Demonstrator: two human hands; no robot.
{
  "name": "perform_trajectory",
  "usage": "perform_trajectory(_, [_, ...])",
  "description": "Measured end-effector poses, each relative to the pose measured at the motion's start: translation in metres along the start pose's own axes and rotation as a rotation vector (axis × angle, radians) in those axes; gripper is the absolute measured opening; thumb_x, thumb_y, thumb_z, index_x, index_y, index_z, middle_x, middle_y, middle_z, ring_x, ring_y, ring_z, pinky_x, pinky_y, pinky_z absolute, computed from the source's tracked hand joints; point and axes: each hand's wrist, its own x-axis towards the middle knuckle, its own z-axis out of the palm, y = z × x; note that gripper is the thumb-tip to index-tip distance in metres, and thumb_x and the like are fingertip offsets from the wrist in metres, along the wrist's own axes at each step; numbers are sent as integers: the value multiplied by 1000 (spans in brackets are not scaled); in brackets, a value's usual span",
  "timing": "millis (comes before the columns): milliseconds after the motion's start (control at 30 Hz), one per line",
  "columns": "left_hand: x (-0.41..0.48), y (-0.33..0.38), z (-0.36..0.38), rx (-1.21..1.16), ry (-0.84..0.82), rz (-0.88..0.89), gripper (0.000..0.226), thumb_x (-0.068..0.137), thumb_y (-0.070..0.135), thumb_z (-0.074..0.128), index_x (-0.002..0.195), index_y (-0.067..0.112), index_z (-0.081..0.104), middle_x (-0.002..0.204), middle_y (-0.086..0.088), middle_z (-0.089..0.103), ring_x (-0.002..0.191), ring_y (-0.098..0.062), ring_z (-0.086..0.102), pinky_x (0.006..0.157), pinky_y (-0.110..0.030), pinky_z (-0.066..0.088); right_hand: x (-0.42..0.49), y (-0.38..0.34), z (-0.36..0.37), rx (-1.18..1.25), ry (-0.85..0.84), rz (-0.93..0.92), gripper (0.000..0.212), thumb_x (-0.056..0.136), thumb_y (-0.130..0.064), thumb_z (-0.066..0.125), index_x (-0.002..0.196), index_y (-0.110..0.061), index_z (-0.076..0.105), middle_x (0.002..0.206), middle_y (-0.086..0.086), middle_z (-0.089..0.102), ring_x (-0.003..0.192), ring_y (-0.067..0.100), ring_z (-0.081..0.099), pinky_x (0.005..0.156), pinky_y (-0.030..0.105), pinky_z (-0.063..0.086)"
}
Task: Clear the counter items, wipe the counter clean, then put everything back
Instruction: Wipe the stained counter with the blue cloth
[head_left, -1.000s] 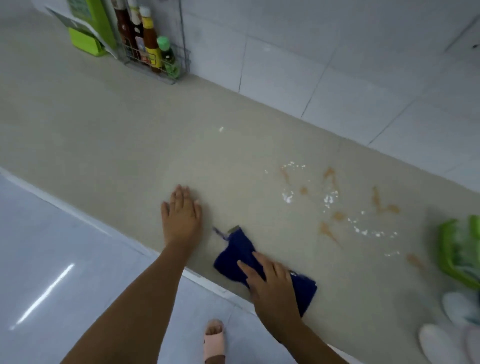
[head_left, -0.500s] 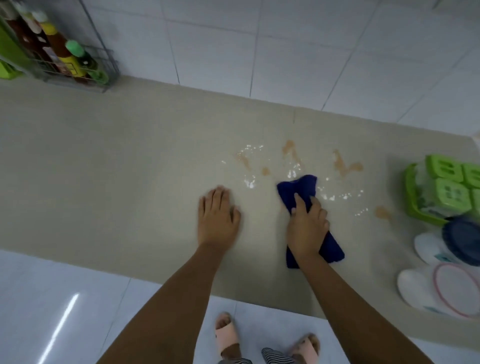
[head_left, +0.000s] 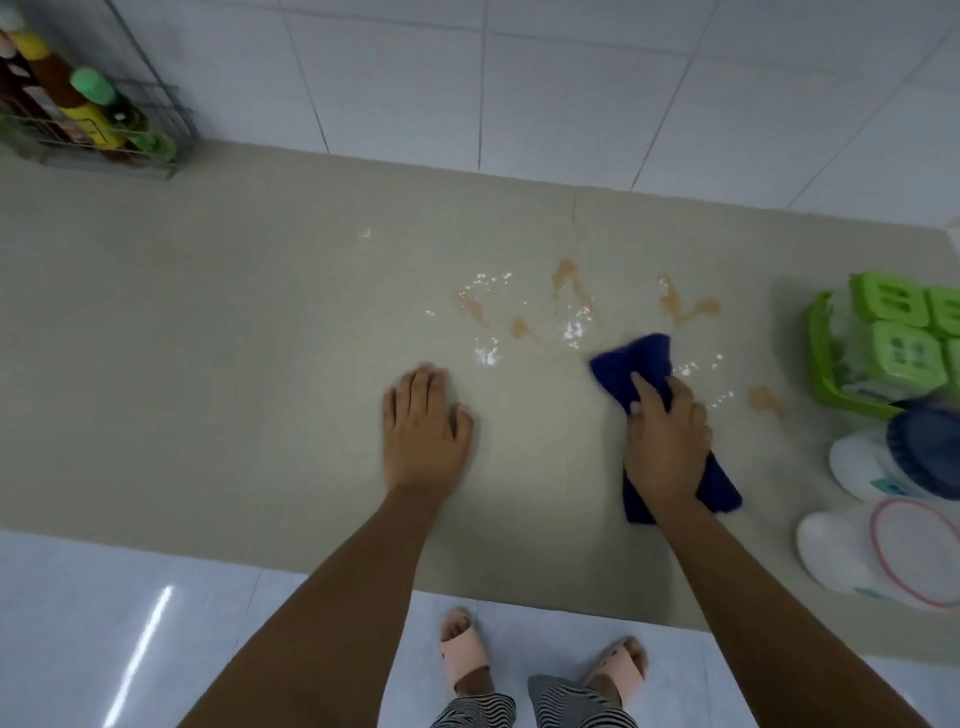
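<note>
Shifted rightward, right hand (head_left: 667, 441) grips blue cloth (head_left: 640, 361); left hand (head_left: 423, 431) lies flat on counter (head_left: 208, 364).

I see white glossy tiled wall (head_left: 571, 104) behind beige stone counter (head_left: 182, 364); shiny pale-grey tiled floor (head_left: 78, 623) reflects a light streak (head_left: 140, 660).

1. Worktop (head_left: 208, 364) — smooth, beige, stone-like and matt; the brown spills (head_left: 563, 273) at centre look wet and glint.
2. Cloth (head_left: 636, 358), right of centre — dark blue, soft napped fabric.
3. Wall tiles (head_left: 571, 104), top: pale, smooth, faint sheen.
4. Floor (head_left: 104, 623), bottom: glossy tile with a bright reflected streak.
5. Wire rack (head_left: 161, 130), upper left: thin grey metal.
6. Basket (head_left: 821, 353), right edge: bright green plastic.
</note>
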Motion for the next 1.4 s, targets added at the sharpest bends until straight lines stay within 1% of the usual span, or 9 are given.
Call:
perform_trajectory(133, [-2, 0, 0, 6, 14, 11, 55, 90, 37, 35, 136, 10, 47, 142, -8, 47, 133, -27, 38, 116, -43, 24, -14, -45, 7, -2, -104, -222, 44, 97, -21, 49, 140, -27, 46, 145, 10, 43, 109, 32, 49, 92, 42, 39])
perform_trajectory(300, [-3, 0, -1, 7, -23, 23, 56, 93, 37, 31, 142, 10, 40, 148, -8, 41, 138, -25, 32, 119, -42, 19, -108, -32, -18, -11, -166, -450, 69, 67, -11, 80, 128, -31, 56, 132, 5, 58, 87, 24, 61, 70, 37, 52])
perform_trajectory(400, [-2, 0, -1, -3, -8, 17, 59, 91, 39, 29, 139, 9, 43, 146, -9, 43, 137, -26, 35, 118, -42, 19, -129, 17, -35, -55, -147, -414, 72, 65, -4, 79, 129, -28, 56, 132, 8, 58, 86, 28, 59, 70, 41, 51])
perform_trajectory(533, [-2, 0, 1, -7, 6, 5, 58, 89, 39, 31, 135, 9, 48, 142, -9, 48, 133, -28, 40, 116, -44, 25, -82, 52, -34, -111, 1, -106, 43, 87, -6, 56, 129, -17, 58, 131, 20, 54, 88, 40, 55, 77, 46, 47])
perform_trajectory(767, [-1, -1, 3, 19, 14, 8, 52, 90, 35, 39, 134, 10, 48, 141, -8, 48, 132, -27, 39, 115, -42, 24, -29, 10, -10, -28, 47, 210, 42, 95, -11, 50, 135, -21, 52, 142, 17, 46, 103, 40, 50, 87, 48, 40])
perform_trajectory(1000, [-1, -2, 3, 1, 18, 26, 53, 91, 37, 33, 135, 10, 47, 142, -8, 46, 133, -27, 37, 115, -42, 22, -80, 33, -25, -4, 19, -208, 46, 83, -5, 68, 126, -19, 61, 128, 14, 60, 85, 32, 58, 75, 40, 51])
perform_trajectory(1100, [-2, 0, 2, 13, 1, 8, 56, 90, 38, 30, 137, 10, 46, 144, -7, 45, 135, -26, 36, 116, -41, 20, -74, 50, -26, -21, 100, 20, 42, 87, -5, 61, 127, -17, 60, 128, 19, 57, 89, 40, 56, 79, 46, 48])
perform_trajectory(1233, [-4, 2, 1, 16, -65, -15, 67, 89, 43, 17, 146, 12, 35, 154, -5, 32, 144, -20, 24, 120, -39, 10, -27, 52, -18, 9, 145, 376, 38, 95, -11, 50, 132, -19, 56, 139, 21, 47, 109, 45, 49, 91, 52, 39])
perform_trajectory(1400, [-2, 4, 0, 29, -119, -39, 75, 86, 48, 6, 151, 13, 20, 160, -4, 16, 149, -16, 9, 121, -38, 1, 47, 41, -10, 83, 100, 554, 40, 99, -17, 40, 138, -22, 48, 150, 18, 33, 128, 42, 36, 102, 50, 28])
